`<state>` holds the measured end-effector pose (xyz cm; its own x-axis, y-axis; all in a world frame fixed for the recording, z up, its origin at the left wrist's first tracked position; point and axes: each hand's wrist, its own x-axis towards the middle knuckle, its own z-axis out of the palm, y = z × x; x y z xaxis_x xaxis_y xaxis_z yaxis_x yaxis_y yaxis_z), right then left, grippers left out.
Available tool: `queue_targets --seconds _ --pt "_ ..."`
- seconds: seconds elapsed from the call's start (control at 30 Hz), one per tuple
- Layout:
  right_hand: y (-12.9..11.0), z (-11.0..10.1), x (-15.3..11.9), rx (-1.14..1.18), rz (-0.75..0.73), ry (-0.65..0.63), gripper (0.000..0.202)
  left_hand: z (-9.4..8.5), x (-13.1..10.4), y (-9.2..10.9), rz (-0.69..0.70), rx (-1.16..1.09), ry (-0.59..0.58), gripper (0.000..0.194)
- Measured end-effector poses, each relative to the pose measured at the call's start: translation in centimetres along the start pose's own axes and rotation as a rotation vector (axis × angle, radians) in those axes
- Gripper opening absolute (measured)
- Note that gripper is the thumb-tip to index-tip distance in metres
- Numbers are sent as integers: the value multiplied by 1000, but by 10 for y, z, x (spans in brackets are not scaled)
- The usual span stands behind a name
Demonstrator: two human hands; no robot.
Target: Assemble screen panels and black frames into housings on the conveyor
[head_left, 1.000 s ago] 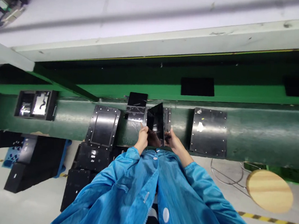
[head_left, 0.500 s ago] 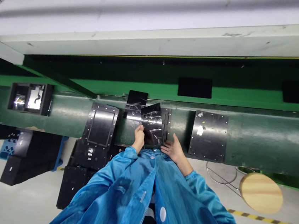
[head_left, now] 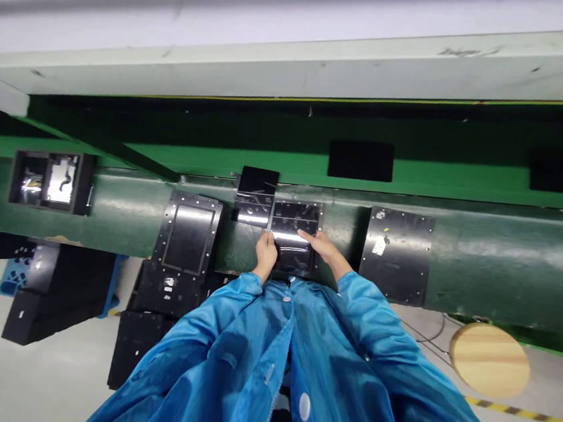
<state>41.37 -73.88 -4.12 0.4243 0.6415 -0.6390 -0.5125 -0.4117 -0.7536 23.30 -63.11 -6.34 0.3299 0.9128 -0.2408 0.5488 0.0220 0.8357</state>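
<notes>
A glossy black panel (head_left: 293, 254) with a bright reflection lies squarely over a dark perforated plate (head_left: 321, 210), whose dotted border shows at the top and right. My left hand (head_left: 266, 252) has its fingers closed at the panel's left edge, pinching it. From the right, my right hand (head_left: 326, 248) holds the panel, one digit stretched over its top face; its other fingers are partly hidden. A second glossy black panel (head_left: 255, 198) lies at the upper left, its lower right corner near the plate.
On the green bench (head_left: 482, 259) are a framed black plate (head_left: 189, 238) at left, a black plate with labels (head_left: 396, 256) at right, and an open dark box (head_left: 52, 181). Black boxes (head_left: 59, 295) stand below left. A round wooden stool (head_left: 490, 359) is below right.
The panel has come down from a tilted pose to lie straight over the perforated plate. My right hand has moved up from its lower right corner onto its right side.
</notes>
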Motion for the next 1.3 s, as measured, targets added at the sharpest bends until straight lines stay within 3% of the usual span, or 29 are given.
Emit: queue_targets --seconds 0.1,0.3,0.5,0.6,0.73,0.9,1.1,1.3 --pt "5 -5 9 102 19 -15 44 8 -2 2 1 101 -57 35" --pt "10 -1 34 74 55 244 35 16 6 6 -17 275 -142 22" --pt "22 17 28 -337 -107 498 34 5 1 10 -142 362 -126 19" --pt "20 26 18 -580 -40 604 44 2 1 14 -168 390 -122 21" --pt "9 36 11 -731 27 577 61 -1 7 16 -134 419 -116 23" --pt "2 35 1 -777 -42 567 83 -3 9 10 -75 484 -97 25" --pt "17 17 -11 -986 -161 519 58 -2 10 -7 33 453 -111 21" --pt "40 18 -12 -999 -197 438 54 -14 18 -11 -33 359 -185 25"
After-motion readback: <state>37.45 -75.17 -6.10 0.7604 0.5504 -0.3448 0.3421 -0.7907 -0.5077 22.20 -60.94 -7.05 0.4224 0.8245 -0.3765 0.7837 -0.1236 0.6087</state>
